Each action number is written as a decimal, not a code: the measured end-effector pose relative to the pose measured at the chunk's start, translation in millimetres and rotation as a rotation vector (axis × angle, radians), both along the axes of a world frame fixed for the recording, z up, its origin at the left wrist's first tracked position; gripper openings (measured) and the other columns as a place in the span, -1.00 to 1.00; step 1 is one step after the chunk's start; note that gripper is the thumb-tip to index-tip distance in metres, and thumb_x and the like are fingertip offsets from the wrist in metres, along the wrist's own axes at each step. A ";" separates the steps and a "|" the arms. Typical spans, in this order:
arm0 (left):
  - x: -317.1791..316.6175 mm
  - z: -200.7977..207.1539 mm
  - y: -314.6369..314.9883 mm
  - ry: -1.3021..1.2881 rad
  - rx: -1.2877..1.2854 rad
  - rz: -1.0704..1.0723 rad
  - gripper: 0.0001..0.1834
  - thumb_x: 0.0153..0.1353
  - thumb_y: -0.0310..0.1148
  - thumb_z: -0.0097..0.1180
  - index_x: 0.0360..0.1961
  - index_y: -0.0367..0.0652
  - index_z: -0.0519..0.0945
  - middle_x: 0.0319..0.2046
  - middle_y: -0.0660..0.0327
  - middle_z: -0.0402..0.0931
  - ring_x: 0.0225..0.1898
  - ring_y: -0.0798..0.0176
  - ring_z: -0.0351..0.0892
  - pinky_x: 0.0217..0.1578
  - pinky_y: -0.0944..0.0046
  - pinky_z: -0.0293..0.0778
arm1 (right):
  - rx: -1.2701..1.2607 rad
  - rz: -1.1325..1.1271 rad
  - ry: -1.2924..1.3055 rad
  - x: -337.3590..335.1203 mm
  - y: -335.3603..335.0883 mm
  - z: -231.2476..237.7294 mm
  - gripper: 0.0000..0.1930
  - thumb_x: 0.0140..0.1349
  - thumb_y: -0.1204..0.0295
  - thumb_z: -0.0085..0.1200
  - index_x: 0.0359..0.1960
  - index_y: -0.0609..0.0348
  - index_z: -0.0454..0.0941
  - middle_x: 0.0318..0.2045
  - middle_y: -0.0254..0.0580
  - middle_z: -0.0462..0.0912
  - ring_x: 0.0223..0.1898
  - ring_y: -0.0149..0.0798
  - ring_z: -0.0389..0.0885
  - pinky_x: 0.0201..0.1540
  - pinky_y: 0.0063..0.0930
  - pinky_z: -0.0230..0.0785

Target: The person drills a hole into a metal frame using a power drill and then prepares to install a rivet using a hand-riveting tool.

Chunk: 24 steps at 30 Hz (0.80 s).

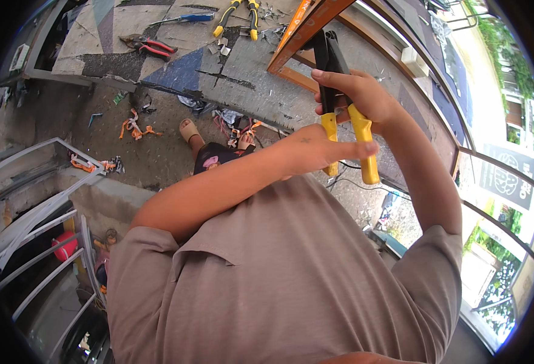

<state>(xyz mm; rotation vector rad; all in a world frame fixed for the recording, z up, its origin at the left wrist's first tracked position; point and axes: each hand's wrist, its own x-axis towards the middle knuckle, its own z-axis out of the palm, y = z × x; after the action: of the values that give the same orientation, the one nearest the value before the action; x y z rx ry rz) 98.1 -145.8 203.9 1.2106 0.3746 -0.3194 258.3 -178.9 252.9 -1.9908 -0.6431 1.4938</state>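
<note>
Both my hands are on a long plier-like tool (363, 121) with black arms and yellow handles. My left hand (306, 150) reaches across my chest and closes round the yellow handles, its thumb lying over one of them. Higher up, my right hand (370, 100) wraps its fingers round the black arms. The tool's black head is up against the lower part of an orange-brown metal frame (306, 33); its tip is hidden there, so its exact kind is unclear. The two handles stand somewhat apart.
On the patchwork-topped bench (246, 91) lie red-handled pliers (152, 46), a blue-handled screwdriver (188, 18), yellow-and-black-handled snips (236, 18) and metal scraps. Orange strips (136, 127) litter the floor. A pale metal rack (42, 236) stands at left, with a red round object (65, 246).
</note>
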 end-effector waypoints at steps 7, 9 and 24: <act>-0.4 -18.8 -13.9 -0.089 0.004 0.154 -0.48 0.21 -0.03 0.30 -0.10 -0.34 0.61 -0.23 0.09 0.64 -0.35 0.34 0.58 -0.34 0.35 0.48 | 0.162 -0.118 -0.083 -9.9 -0.8 -21.5 -0.60 0.12 0.19 0.35 -0.35 0.29 0.47 -0.53 -0.19 0.54 -0.55 -0.34 0.56 -0.46 -0.40 0.44; 0.0 -25.1 -14.9 -0.098 -0.062 0.149 -0.51 0.21 -0.09 0.31 -0.13 -0.37 0.61 -0.26 0.09 0.65 -0.38 0.34 0.60 -0.38 0.35 0.47 | 0.166 -0.109 -0.121 -9.7 -3.0 -25.0 -0.59 0.12 0.17 0.35 -0.36 0.29 0.46 -0.56 -0.20 0.53 -0.57 -0.35 0.56 -0.47 -0.40 0.43; -47.6 -31.0 -19.0 -0.011 0.119 0.347 -0.25 0.35 -0.14 0.21 0.34 -0.46 0.23 0.22 -0.13 0.43 0.24 0.11 0.47 0.18 0.22 0.42 | 0.285 0.082 -0.684 -1.0 -63.2 13.0 -0.40 0.36 -0.08 0.08 -0.35 0.38 0.55 -0.57 -0.10 0.60 -0.48 -0.31 0.58 -0.38 -0.34 0.40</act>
<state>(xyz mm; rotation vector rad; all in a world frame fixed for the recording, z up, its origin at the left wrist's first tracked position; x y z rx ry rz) 50.5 -164.8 172.9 1.2380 0.5908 0.0096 257.3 -242.1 265.9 -2.2431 -1.1499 0.6733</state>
